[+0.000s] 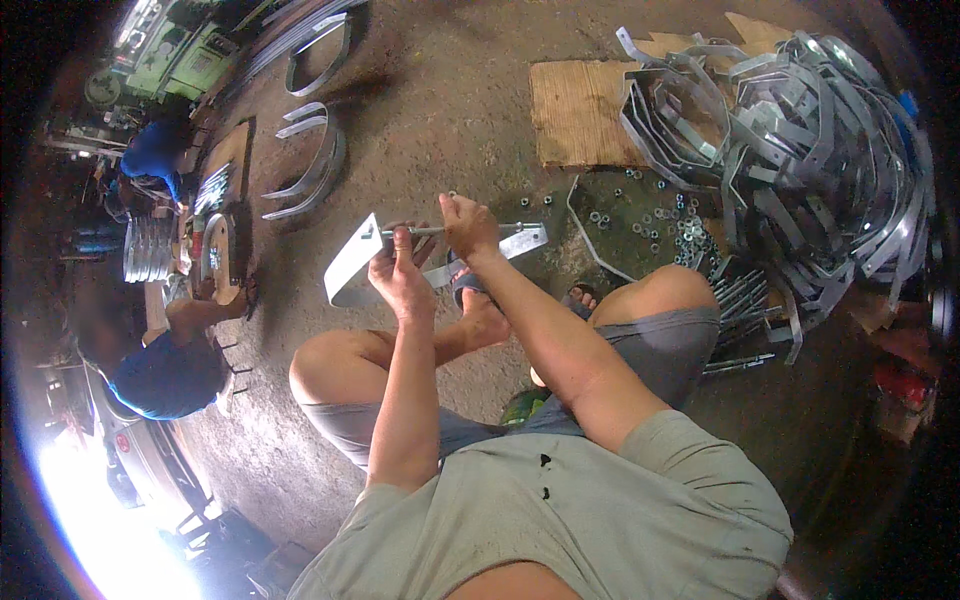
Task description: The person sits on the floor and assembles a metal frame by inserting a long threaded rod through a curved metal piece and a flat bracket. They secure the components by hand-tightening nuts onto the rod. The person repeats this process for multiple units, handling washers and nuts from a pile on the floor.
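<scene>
With 12 o'clock pointing away from the seated person, the bent metal strip (pixel 352 262) is held up in front of the knees, toward 11 o'clock from the lap. It is a flat, silvery band with a smooth sheen. Its broad end, near 9 o'clock of the piece, stands tilted and catches the light almost white, with a small dark opening close to its upper corner. From there the band turns sharply at the bottom and runs toward 3 o'clock, greyer along its length, to a narrower, angled end. A slim, shiny metal rod (pixel 510 229) spans the gap between the two ends.

The left hand (pixel 402 280) is closed around the broad end and the rod beside it, thumb pointing to 12 o'clock. The right hand (pixel 470 228) lies over the middle of the rod, fingers curled in and thumb close to the fingertips; I cannot tell whether it grips the rod or a small part.

Around the piece, loose nuts (pixel 692 232) lie scattered at 3 o'clock, with a bundle of metal rods (pixel 735 310) just past them. A large heap of bent strips (pixel 800 150) fills 2 to 3 o'clock, and curved strips (pixel 338 155) rest toward 11 o'clock.
</scene>
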Demonstrator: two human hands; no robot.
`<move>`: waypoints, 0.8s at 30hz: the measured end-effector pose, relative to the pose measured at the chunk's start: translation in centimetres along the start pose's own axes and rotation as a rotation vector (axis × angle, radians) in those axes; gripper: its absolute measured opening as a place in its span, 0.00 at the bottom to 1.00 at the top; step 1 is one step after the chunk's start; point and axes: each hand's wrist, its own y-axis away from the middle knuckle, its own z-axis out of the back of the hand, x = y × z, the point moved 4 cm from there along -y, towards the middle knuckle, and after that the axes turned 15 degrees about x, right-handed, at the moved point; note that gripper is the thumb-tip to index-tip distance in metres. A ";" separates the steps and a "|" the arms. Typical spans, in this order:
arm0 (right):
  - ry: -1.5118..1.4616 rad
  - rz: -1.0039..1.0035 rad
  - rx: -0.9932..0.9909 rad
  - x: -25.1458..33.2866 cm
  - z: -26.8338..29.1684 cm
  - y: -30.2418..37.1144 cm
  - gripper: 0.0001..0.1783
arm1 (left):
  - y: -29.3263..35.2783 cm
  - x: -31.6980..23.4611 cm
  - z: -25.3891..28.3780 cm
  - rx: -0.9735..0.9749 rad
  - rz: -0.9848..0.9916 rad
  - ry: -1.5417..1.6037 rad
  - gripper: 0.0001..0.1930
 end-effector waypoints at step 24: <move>0.106 -0.382 -0.525 -9.5 3.9 -0.9 0.21 | -0.9 0.0 0.9 0.097 0.036 0.037 0.15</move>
